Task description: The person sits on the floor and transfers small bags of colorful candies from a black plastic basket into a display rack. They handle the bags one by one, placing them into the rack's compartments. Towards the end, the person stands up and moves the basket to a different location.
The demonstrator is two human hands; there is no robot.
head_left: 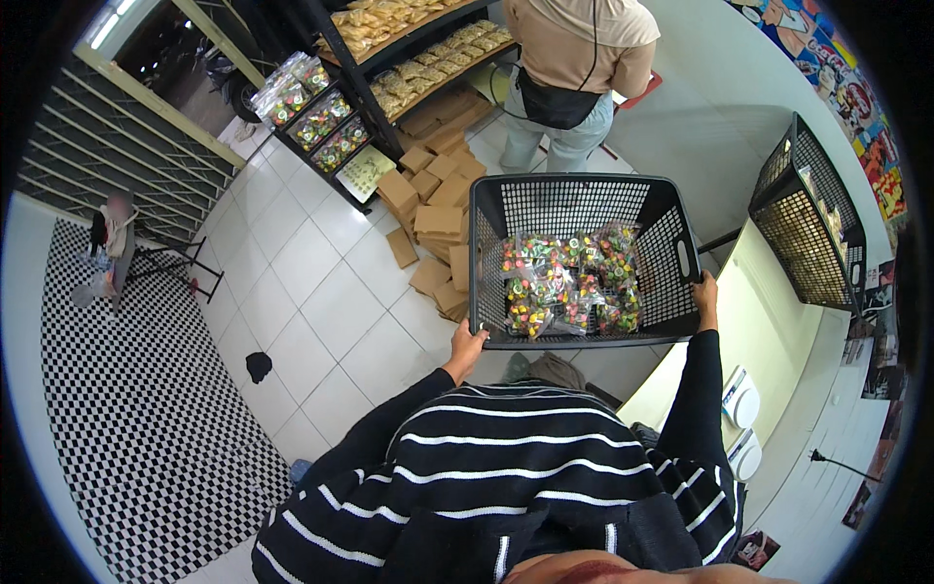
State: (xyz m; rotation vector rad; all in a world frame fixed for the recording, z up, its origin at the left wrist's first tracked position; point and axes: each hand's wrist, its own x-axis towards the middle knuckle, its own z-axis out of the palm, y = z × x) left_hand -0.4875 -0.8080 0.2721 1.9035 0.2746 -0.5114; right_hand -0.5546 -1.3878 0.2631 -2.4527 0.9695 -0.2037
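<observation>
I carry a black plastic basket (564, 343) with mesh walls in front of my body. Several clear bags of colourful sweets (569, 282) lie together on its bottom. At the near left corner, my left hand (467, 349) is closed on the rim, its fingers partly hidden by the basket. My right hand (706, 297) grips the right side, next to the handle opening. Both arms are in black sleeves.
A person (574, 68) stands just beyond the basket. Brown cardboard boxes (443, 214) lie on the tiled floor, left of it. A shelf (389, 58) with packets stands behind. On the right, a pale table (769, 282) bears another black basket (812, 219) and white scales (741, 401).
</observation>
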